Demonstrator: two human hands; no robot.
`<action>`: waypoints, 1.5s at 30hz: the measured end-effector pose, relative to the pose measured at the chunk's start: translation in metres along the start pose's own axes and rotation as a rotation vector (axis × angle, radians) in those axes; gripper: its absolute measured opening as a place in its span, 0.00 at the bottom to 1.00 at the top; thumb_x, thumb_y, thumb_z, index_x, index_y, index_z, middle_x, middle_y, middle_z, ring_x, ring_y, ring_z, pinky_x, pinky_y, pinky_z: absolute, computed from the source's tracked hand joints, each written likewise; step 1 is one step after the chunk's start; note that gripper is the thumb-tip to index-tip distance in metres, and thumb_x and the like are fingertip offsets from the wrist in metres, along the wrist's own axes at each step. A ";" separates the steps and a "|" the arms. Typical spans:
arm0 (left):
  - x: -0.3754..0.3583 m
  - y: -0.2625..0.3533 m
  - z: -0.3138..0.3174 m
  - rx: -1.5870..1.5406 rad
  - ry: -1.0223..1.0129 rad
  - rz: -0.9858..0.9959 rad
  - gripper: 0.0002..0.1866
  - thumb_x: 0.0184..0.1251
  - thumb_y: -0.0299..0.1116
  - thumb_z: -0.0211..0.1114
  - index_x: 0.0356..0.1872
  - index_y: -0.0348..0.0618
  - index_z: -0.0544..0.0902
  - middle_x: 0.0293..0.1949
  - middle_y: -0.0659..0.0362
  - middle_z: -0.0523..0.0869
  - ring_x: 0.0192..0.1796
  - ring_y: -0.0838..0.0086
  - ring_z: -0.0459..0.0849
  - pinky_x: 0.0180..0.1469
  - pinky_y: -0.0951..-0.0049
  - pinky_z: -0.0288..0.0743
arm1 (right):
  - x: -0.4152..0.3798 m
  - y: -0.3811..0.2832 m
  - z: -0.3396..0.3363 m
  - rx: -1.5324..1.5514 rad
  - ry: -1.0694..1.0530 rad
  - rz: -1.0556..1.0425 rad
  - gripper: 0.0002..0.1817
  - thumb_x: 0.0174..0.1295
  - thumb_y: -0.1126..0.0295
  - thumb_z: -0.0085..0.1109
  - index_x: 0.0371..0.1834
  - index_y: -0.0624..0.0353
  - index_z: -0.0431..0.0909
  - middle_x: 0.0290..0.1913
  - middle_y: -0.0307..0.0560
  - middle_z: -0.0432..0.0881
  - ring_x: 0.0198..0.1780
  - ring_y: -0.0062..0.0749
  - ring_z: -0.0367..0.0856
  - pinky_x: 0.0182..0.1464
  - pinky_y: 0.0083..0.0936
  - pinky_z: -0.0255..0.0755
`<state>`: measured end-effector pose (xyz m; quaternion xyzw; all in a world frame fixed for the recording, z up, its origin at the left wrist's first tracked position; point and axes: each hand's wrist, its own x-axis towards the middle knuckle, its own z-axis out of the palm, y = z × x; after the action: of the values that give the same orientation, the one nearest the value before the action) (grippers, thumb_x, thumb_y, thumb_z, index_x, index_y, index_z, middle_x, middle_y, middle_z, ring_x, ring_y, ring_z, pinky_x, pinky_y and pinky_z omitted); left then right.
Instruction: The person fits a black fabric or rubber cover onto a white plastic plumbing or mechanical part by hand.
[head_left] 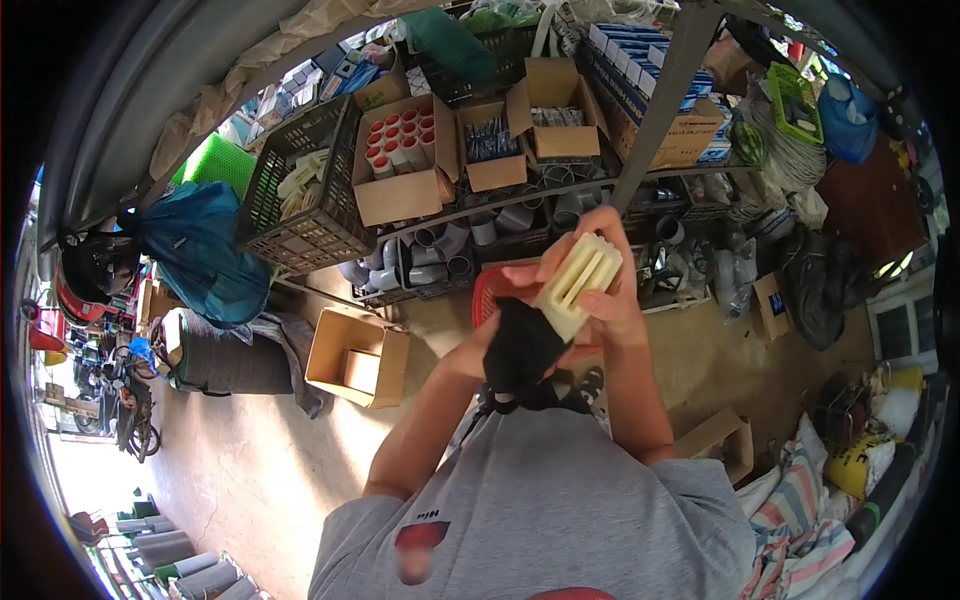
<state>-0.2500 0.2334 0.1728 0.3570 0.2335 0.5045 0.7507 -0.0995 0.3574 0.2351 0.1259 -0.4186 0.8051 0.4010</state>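
Observation:
My right hand (605,285) grips a cream plastic slotted part (578,282), held up in front of my chest. My left hand (478,352) holds a black cloth (520,348) pressed against the lower end of that cream part. Behind the hands, a red plastic basket (487,288) stands on the floor, mostly hidden by them.
A metal shelf rack (655,110) ahead holds open cardboard boxes (400,160), a black crate (305,195) with cream parts and grey pipe fittings (440,255). An open cardboard box (355,355) lies on the floor to the left, beside a blue bag (200,250). Clutter fills the right side.

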 end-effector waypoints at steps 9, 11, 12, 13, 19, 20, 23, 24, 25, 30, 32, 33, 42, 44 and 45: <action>0.019 0.020 0.054 0.931 0.610 0.189 0.32 0.50 0.25 0.79 0.60 0.32 0.81 0.47 0.49 0.90 0.52 0.68 0.90 0.56 0.67 0.81 | 0.004 0.013 0.001 -0.390 0.263 0.085 0.09 0.66 0.81 0.62 0.45 0.61 0.74 0.31 0.43 0.84 0.42 0.42 0.92 0.84 0.53 0.49; 0.019 0.018 0.054 1.054 0.673 0.303 0.30 0.50 0.23 0.76 0.58 0.32 0.81 0.43 0.46 0.91 0.50 0.61 0.92 0.53 0.65 0.82 | 0.004 0.015 0.008 -0.463 0.253 0.055 0.08 0.67 0.80 0.62 0.45 0.61 0.73 0.31 0.44 0.84 0.41 0.42 0.92 0.81 0.51 0.56; 0.018 0.019 0.052 1.055 0.678 0.303 0.30 0.50 0.23 0.76 0.58 0.32 0.81 0.43 0.46 0.91 0.50 0.61 0.92 0.53 0.65 0.82 | 0.005 0.016 0.010 -0.538 0.250 0.017 0.07 0.68 0.79 0.62 0.45 0.61 0.73 0.31 0.44 0.84 0.40 0.42 0.91 0.78 0.50 0.64; 0.019 0.021 0.049 1.024 0.680 0.265 0.29 0.50 0.23 0.76 0.58 0.32 0.81 0.45 0.45 0.90 0.51 0.59 0.92 0.53 0.65 0.82 | 0.008 0.016 0.009 -0.536 0.247 0.017 0.07 0.68 0.79 0.62 0.45 0.61 0.73 0.31 0.44 0.84 0.40 0.42 0.91 0.78 0.50 0.64; -0.006 0.033 0.006 1.038 0.740 0.419 0.26 0.55 0.22 0.71 0.58 0.34 0.81 0.52 0.48 0.90 0.54 0.62 0.91 0.53 0.66 0.82 | 0.008 0.025 -0.025 -0.034 0.659 -0.009 0.07 0.77 0.65 0.57 0.44 0.57 0.74 0.38 0.46 0.79 0.43 0.38 0.86 0.56 0.59 0.86; -0.014 0.034 -0.008 0.957 0.768 0.459 0.25 0.58 0.26 0.71 0.59 0.34 0.81 0.54 0.50 0.90 0.54 0.64 0.91 0.53 0.68 0.82 | 0.006 0.023 -0.031 -0.037 0.654 -0.014 0.07 0.77 0.65 0.57 0.44 0.57 0.74 0.38 0.46 0.79 0.43 0.38 0.86 0.56 0.59 0.86; -0.021 0.061 -0.004 0.022 0.660 0.583 0.23 0.66 0.36 0.64 0.60 0.36 0.81 0.55 0.55 0.90 0.56 0.68 0.89 0.56 0.70 0.81 | -0.002 0.027 -0.037 0.150 0.772 0.155 0.22 0.75 0.44 0.57 0.49 0.55 0.78 0.38 0.44 0.79 0.48 0.38 0.86 0.53 0.59 0.87; -0.020 0.067 0.003 0.022 0.669 0.589 0.23 0.66 0.36 0.64 0.60 0.36 0.81 0.55 0.55 0.90 0.56 0.68 0.89 0.56 0.70 0.81 | -0.005 0.032 -0.036 0.153 0.767 0.163 0.22 0.75 0.44 0.57 0.49 0.55 0.78 0.38 0.44 0.79 0.48 0.38 0.86 0.53 0.59 0.87; -0.015 0.072 0.011 0.085 0.621 0.571 0.25 0.68 0.39 0.60 0.62 0.36 0.81 0.59 0.53 0.88 0.60 0.67 0.88 0.60 0.68 0.80 | -0.009 0.040 -0.034 0.150 0.740 0.218 0.24 0.75 0.43 0.56 0.53 0.54 0.78 0.38 0.44 0.79 0.48 0.38 0.86 0.52 0.58 0.87; 0.043 0.064 0.034 1.306 0.209 0.623 0.36 0.63 0.33 0.60 0.77 0.38 0.74 0.79 0.45 0.70 0.84 0.51 0.62 0.81 0.56 0.59 | -0.016 0.097 -0.048 0.395 0.495 0.062 0.32 0.82 0.42 0.44 0.75 0.57 0.69 0.64 0.51 0.78 0.70 0.42 0.76 0.68 0.57 0.76; 0.046 0.043 0.042 1.271 0.342 0.583 0.43 0.52 0.29 0.64 0.78 0.40 0.73 0.79 0.45 0.69 0.86 0.46 0.54 0.85 0.51 0.50 | -0.020 0.101 -0.057 0.483 0.380 -0.074 0.33 0.84 0.43 0.41 0.77 0.58 0.67 0.71 0.53 0.76 0.75 0.42 0.72 0.72 0.57 0.73; 0.043 0.036 0.045 1.276 0.328 0.591 0.43 0.52 0.29 0.64 0.78 0.40 0.73 0.79 0.45 0.69 0.86 0.46 0.54 0.85 0.51 0.50 | -0.023 0.093 -0.070 0.476 0.331 -0.026 0.34 0.85 0.44 0.38 0.79 0.59 0.63 0.77 0.54 0.69 0.79 0.43 0.66 0.76 0.59 0.67; 0.041 0.031 0.027 1.364 0.246 0.577 0.46 0.47 0.26 0.65 0.78 0.46 0.75 0.84 0.44 0.61 0.85 0.46 0.58 0.85 0.45 0.46 | -0.043 0.095 -0.051 0.185 0.211 0.311 0.42 0.81 0.36 0.30 0.88 0.51 0.45 0.86 0.60 0.55 0.87 0.55 0.51 0.83 0.63 0.53; 0.048 0.028 0.030 1.133 0.344 0.586 0.46 0.46 0.22 0.63 0.77 0.45 0.75 0.83 0.43 0.60 0.85 0.45 0.57 0.85 0.47 0.47 | -0.035 0.082 -0.023 0.314 0.465 0.191 0.33 0.85 0.45 0.35 0.81 0.56 0.63 0.78 0.53 0.70 0.77 0.41 0.71 0.76 0.39 0.69; 0.051 0.027 0.032 0.903 0.433 0.593 0.46 0.45 0.18 0.62 0.77 0.44 0.76 0.83 0.42 0.60 0.85 0.44 0.57 0.85 0.49 0.49 | -0.038 0.086 -0.029 0.313 0.465 0.196 0.33 0.85 0.45 0.35 0.81 0.56 0.63 0.78 0.53 0.70 0.77 0.41 0.71 0.76 0.39 0.69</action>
<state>-0.2237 0.2776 0.2146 0.5809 0.4636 0.6050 0.2856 -0.1358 0.3313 0.1481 -0.0427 -0.1963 0.9020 0.3822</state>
